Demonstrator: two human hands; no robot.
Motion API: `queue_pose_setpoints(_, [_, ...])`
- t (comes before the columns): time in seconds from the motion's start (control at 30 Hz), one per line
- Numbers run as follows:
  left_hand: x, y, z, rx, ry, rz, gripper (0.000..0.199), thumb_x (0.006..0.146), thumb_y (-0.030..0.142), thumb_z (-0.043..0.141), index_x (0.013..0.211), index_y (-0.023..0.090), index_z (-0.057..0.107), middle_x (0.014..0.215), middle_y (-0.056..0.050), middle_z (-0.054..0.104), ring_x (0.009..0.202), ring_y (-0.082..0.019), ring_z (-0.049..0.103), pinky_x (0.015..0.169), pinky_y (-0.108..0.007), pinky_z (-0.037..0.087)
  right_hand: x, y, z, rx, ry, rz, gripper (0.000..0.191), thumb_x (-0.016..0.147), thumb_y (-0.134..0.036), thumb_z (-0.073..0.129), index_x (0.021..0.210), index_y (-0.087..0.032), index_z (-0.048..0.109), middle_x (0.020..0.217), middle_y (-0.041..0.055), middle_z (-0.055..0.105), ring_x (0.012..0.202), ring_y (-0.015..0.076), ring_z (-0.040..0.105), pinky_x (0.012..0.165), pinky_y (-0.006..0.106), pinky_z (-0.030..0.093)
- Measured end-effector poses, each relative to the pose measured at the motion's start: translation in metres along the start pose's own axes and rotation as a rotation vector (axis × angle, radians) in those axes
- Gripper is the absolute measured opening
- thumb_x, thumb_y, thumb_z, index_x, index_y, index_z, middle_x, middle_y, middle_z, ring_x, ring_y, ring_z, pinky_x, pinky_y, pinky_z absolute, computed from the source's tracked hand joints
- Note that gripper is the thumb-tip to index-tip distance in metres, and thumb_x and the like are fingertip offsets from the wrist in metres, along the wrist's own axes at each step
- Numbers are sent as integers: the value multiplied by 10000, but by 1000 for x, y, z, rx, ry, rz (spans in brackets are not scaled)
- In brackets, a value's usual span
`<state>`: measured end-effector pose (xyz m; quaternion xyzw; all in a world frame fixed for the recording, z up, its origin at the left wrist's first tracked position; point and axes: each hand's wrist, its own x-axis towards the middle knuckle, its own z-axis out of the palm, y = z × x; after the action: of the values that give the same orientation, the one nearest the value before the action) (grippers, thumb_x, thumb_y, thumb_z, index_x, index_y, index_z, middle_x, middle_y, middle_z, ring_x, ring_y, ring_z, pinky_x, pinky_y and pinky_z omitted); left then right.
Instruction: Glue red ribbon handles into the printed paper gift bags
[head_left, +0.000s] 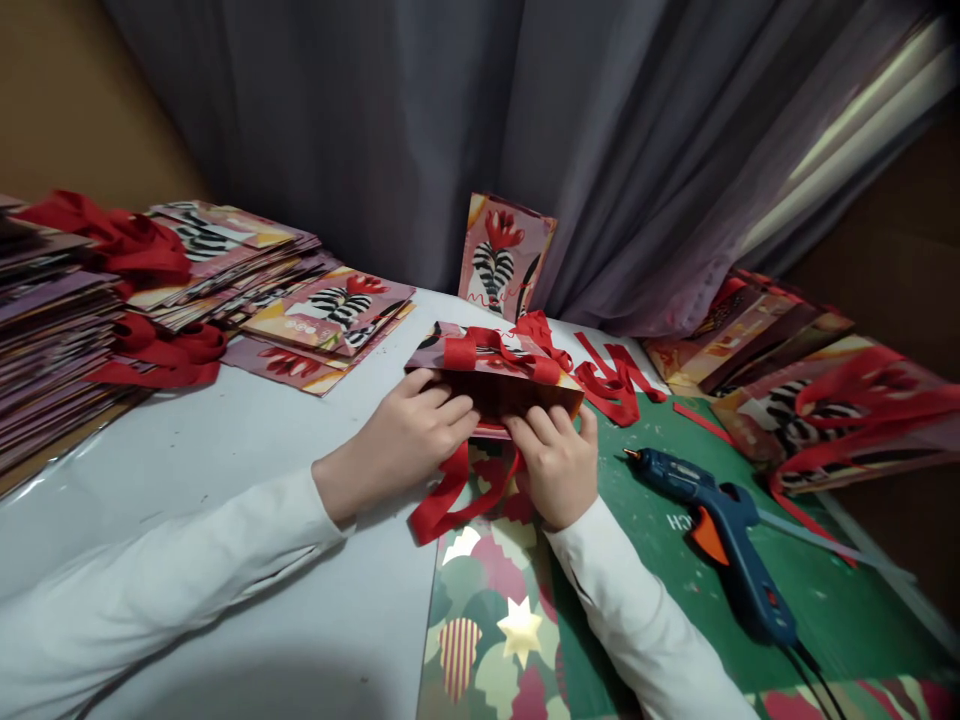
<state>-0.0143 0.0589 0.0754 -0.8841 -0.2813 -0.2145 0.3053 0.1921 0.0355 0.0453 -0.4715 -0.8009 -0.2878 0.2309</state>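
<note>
A printed paper bag (pixel 495 350) lies at the middle of the table with its mouth towards me. Red ribbon loops over its upper side, and another red ribbon loop (pixel 442 515) hangs from its near side. My left hand (pixel 420 430) is closed on the left part of the bag's near edge, fingers curled into the mouth. On the right part of that edge, my right hand (pixel 555 460) is closed too, its fingers bent over the rim. To the right of my right hand rests a blue glue gun (pixel 720 530) with an orange trigger.
Stacks of flat printed bags (pixel 60 340) and red ribbons (pixel 120 240) fill the left side. One bag (pixel 502 255) stands upright against the grey curtain (pixel 360 130). Opened bags (pixel 832 410) stand at the right. Loose ribbon (pixel 615 385) lies behind the green mat (pixel 675 620).
</note>
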Motion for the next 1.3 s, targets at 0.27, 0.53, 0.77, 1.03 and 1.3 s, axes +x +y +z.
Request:
queue_pose_setpoints(0.27, [-2, -18, 2, 28, 122, 126, 286, 957, 84, 442, 811, 186, 666, 653, 46, 626, 594, -127, 517, 751, -322, 415, -2, 10, 1, -7, 80, -37, 303, 984, -175, 416, 890, -196, 703, 737, 20, 635, 734, 166, 480, 907, 354, 266])
queue_pose_setpoints(0.53, [-4, -37, 0, 7, 14, 238, 376, 985, 75, 343, 882, 204, 681, 806, 16, 702, 712, -135, 587, 805, -317, 440, -7, 26, 0, -28, -10, -57, 242, 980, -162, 449, 1010, -178, 689, 814, 23, 668, 796, 160, 508, 991, 340, 246])
queue_pose_setpoints(0.77, [-7, -38, -2, 32, 174, 287, 407, 953, 40, 364, 736, 184, 676, 636, 23, 633, 603, -116, 559, 864, -305, 476, -8, 25, -1, -45, 173, -15, 258, 966, -139, 453, 891, -189, 695, 675, 1, 618, 731, 155, 505, 936, 335, 305])
queue_pose_setpoints(1.03, [0, -49, -13, 35, 94, 294, 362, 968, 86, 364, 837, 175, 690, 760, -16, 666, 723, -148, 600, 934, -336, 470, -7, 33, -5, -33, 159, -23, 226, 975, -150, 464, 1050, -145, 676, 786, 28, 684, 755, 161, 551, 956, 343, 322])
queue_pose_setpoints(1.3, [-6, -51, -10, 26, 170, 285, 340, 962, 90, 390, 784, 204, 657, 728, 20, 647, 689, -115, 580, 968, -319, 465, -8, 37, -10, 152, 236, -13, 141, 953, -173, 528, 992, -151, 661, 848, 46, 716, 767, 160, 598, 952, 359, 352])
